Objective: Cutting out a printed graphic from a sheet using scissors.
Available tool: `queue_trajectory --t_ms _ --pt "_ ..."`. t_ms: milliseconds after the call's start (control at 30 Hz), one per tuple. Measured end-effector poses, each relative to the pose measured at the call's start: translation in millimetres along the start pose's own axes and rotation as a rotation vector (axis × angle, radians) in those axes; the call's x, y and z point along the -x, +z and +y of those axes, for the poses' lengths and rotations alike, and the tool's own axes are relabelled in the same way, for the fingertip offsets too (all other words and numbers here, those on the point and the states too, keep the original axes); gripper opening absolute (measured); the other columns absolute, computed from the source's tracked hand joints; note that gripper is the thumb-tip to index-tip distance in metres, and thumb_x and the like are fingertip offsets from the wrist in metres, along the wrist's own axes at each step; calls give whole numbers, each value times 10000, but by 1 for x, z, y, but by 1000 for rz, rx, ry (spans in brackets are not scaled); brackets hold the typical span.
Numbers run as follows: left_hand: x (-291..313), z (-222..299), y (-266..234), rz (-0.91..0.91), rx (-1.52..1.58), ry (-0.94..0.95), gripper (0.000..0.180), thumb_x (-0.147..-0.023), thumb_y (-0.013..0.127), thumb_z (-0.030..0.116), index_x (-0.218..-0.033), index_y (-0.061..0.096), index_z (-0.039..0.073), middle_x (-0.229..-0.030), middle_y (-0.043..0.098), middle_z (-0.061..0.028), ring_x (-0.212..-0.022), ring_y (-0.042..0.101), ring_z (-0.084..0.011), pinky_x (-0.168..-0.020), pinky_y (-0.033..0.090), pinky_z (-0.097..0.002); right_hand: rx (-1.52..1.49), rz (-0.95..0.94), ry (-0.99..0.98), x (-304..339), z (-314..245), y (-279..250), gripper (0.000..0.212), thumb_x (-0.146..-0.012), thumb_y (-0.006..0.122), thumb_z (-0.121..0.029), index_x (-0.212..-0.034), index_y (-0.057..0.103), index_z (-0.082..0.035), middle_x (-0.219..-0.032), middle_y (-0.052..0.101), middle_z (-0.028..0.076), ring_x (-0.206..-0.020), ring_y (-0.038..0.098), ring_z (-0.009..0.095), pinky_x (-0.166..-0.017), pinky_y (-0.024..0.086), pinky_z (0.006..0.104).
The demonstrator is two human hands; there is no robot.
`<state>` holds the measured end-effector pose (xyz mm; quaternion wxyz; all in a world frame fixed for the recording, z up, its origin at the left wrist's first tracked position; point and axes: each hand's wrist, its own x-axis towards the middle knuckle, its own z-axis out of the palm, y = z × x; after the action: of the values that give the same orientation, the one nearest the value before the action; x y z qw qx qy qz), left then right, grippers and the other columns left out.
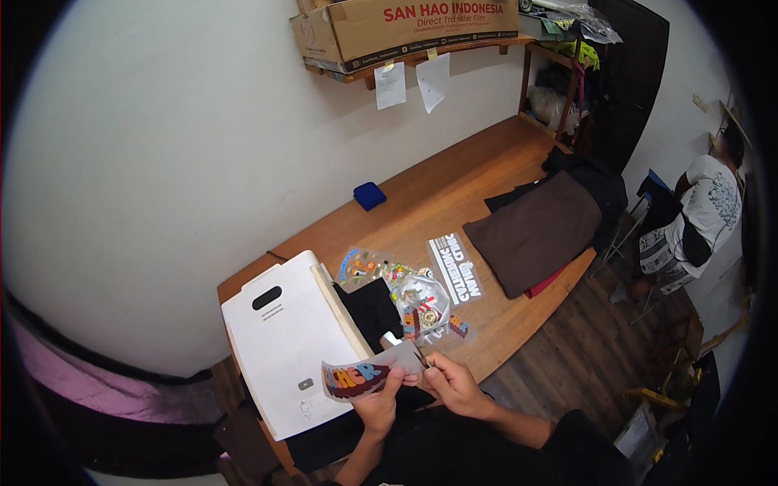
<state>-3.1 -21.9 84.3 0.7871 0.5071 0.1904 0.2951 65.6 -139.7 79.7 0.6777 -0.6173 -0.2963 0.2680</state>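
My left hand pinches a grey-backed transfer film near its lower edge. Bold multicoloured lettering with a dark red shadow covers the film's left part. At its right end, my right hand is closed around a small pair of scissors, whose dark blades meet the film; most of the handles are hidden by the fingers. Just beyond the hands lie a black cloth and a pile of clear film pieces with coloured prints.
A white machine stands to the left on the wooden table. White-lettered film, folded brown cloth and a small blue item lie farther back. A cardboard box rests on the shelf above. Another person is at right.
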Motion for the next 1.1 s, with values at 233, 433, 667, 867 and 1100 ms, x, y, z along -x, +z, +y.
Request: queue_trajectory --t_ms 233,433,667,867,1100 --pt "-1 2 1 0 6 -3 189 -794 532 -17 -965 480 -81 -735 580 -148 -589 600 -207 -538 527 -299 -54 50 8 -2 1 3 169 -886 420 -150 -772 431 -25 -533 407 -10 -468 372 43 -417 303 210" --pt "-1 1 1 -14 -7 5 195 -793 537 -16 -967 478 -79 -743 581 -150 -587 599 -207 -543 525 -296 -52 64 10 -2 -3 4 171 -891 413 -144 -777 434 -19 -551 408 -9 -477 366 40 -425 308 205" --pt "0 -3 -1 -5 -23 -5 199 -793 539 -11 -973 480 -74 -748 579 -138 -591 598 -203 -544 524 -291 -133 90 37 0 2 8 176 -895 410 -150 -780 438 -20 -560 405 -13 -487 363 36 -426 305 197" --pt "0 -6 -3 4 -14 5 194 -795 536 -8 -970 483 -75 -750 579 -139 -589 597 -204 -534 527 -296 -184 73 65 0 -1 7 199 -916 344 -190 -841 417 -21 -607 373 -21 -511 325 34 -437 274 177" --pt "2 -2 -1 -32 -13 -34 194 -793 532 -21 -969 479 -83 -752 578 -152 -590 600 -212 -538 533 -304 -94 33 41 0 -3 2 171 -912 358 -177 -854 410 -24 -601 366 -29 -507 319 31 -438 275 175"
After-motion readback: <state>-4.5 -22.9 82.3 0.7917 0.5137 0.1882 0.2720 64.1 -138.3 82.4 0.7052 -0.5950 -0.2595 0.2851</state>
